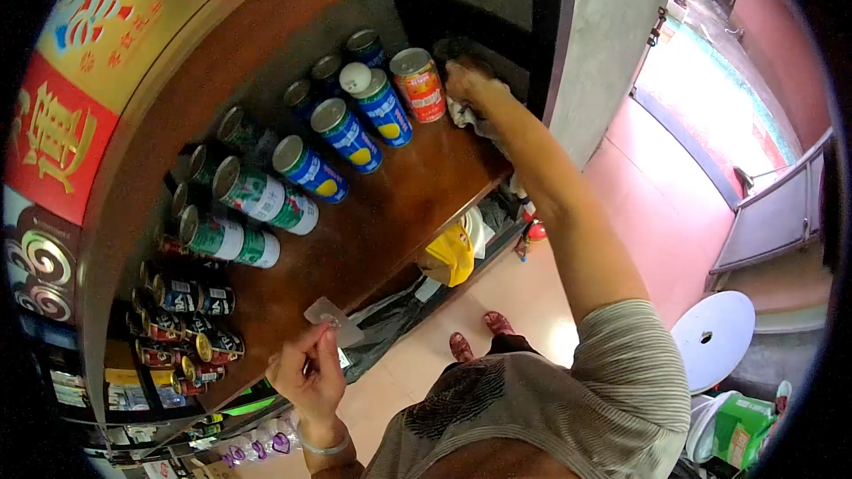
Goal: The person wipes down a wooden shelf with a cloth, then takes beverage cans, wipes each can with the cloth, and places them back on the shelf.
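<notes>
My left hand (311,377), low at the shelf's front edge, is closed in a pinch on a clear plastic square (335,321) that looks like a stick-on hook. At the shelf's far right end, my right hand (470,82) is closed on a crumpled greyish cloth (463,113), partly hidden by the hand. Just left of it stands an orange can (418,85). Several blue cans (348,136) with yellow pictures come beside that, and a small white ball (355,78) rests on top of one.
Green stacked cans (266,201) and small dark cans (182,294) fill the left of the brown wooden shelf (390,204). Below the shelf lies a yellow item (453,255). A round white disc (713,341) stands at right near an open doorway.
</notes>
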`<act>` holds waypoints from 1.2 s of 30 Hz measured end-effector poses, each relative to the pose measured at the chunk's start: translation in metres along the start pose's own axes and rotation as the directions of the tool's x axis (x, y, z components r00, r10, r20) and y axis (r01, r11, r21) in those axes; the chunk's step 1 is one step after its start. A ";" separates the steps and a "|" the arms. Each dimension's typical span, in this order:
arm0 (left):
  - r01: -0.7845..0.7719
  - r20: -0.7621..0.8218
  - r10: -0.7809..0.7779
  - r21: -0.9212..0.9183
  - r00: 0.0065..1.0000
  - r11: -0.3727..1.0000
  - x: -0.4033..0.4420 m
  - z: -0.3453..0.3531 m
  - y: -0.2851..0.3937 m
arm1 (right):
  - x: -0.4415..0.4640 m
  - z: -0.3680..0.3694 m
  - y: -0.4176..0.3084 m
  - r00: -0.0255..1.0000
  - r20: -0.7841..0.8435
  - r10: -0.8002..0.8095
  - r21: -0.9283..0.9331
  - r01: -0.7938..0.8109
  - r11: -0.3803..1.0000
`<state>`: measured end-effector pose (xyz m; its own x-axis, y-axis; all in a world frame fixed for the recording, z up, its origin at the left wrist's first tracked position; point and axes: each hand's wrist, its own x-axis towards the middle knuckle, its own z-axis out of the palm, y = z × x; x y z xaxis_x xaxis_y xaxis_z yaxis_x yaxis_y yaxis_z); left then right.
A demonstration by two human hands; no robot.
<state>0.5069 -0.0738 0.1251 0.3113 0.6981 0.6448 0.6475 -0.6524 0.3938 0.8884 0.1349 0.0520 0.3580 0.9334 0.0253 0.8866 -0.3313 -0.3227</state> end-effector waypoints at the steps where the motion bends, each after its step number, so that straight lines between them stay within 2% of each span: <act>1: 0.009 -0.014 -0.009 -0.026 1.000 1.000 -0.004 -0.003 -0.004 | -0.004 0.004 0.002 1.000 -0.011 -0.016 -0.049 0.015 0.999; 3: 0.033 -0.038 -0.037 -0.081 0.999 0.996 -0.013 -0.008 -0.011 | -0.020 0.010 0.010 0.999 -0.022 -0.036 -0.164 0.032 0.986; 6: 0.124 0.057 -0.116 -0.162 0.992 0.979 -0.024 -0.022 -0.021 | -0.062 0.015 0.011 0.998 -0.045 -0.054 -0.344 0.035 0.938; 9: -0.005 -0.022 -0.001 -0.257 1.000 0.966 -0.024 -0.020 -0.030 | -0.108 0.013 -0.009 0.999 0.033 0.043 -0.683 -0.009 0.730; 12: -0.042 0.018 0.050 -0.311 0.999 0.949 -0.023 -0.026 -0.030 | -0.128 0.014 -0.003 0.997 -0.054 -0.055 -0.705 0.001 0.709; 13: -0.060 0.009 0.066 -0.307 0.998 0.950 -0.025 -0.026 -0.033 | -0.124 0.021 0.002 0.985 -0.144 -0.099 -0.644 -0.017 0.764; 16: -0.081 -0.027 0.077 -0.320 0.997 0.944 -0.030 -0.029 -0.049 | -0.139 0.027 0.013 0.942 -0.240 -0.233 -0.473 0.096 0.876; 18: -0.044 -0.057 0.024 -0.380 0.998 0.924 -0.034 -0.028 -0.059 | -0.157 0.016 0.000 0.976 -0.164 -0.141 -0.399 0.065 0.915; 19: -0.011 -0.015 0.007 -0.343 1.000 0.939 -0.034 -0.033 -0.061 | -0.163 0.006 -0.006 0.988 -0.117 -0.098 -0.365 0.049 0.930; 22: 0.028 -0.018 -0.037 -0.359 0.999 0.933 -0.039 -0.034 -0.069 | -0.160 -0.025 -0.004 0.964 -0.243 -0.106 -0.388 0.004 0.922; 23: 0.019 -0.014 -0.025 -0.342 1.000 0.940 -0.038 -0.036 -0.071 | -0.171 -0.061 -0.032 0.984 -0.172 -0.046 -0.329 -0.013 0.944; 24: 0.038 0.000 -0.040 -0.348 0.999 0.937 -0.038 -0.035 -0.072 | -0.170 -0.073 -0.043 0.941 -0.297 -0.160 -0.392 0.032 0.919; 26: 0.062 0.028 -0.056 -0.360 0.998 0.931 -0.035 -0.033 -0.071 | -0.158 -0.089 -0.054 0.772 -0.509 -0.381 -0.518 0.078 0.852; 29: 0.063 0.021 -0.060 -0.342 0.998 0.938 -0.028 -0.031 -0.066 | -0.111 -0.097 -0.048 0.857 -0.366 -0.363 -0.738 -0.030 0.674; 32: 0.092 -0.039 -0.113 -0.355 0.993 0.930 -0.031 -0.022 -0.071 | -0.057 -0.087 -0.037 0.983 -0.111 -0.145 -0.801 -0.002 0.599; 33: 0.087 -0.079 -0.124 -0.365 0.989 0.927 -0.033 -0.017 -0.074 | -0.045 -0.084 -0.042 0.958 -0.194 -0.211 -0.822 -0.041 0.568; 36: 0.231 0.040 -0.231 -0.319 0.972 0.919 -0.031 -0.017 -0.070 | 0.019 -0.063 -0.021 0.814 -0.287 -0.505 -0.862 0.011 0.507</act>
<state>0.4403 -0.0554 0.0885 0.1812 0.8410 0.5097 0.4448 -0.5324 0.7202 0.8948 0.1506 0.1184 -0.0724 0.8874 0.4553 0.7061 -0.2768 0.6518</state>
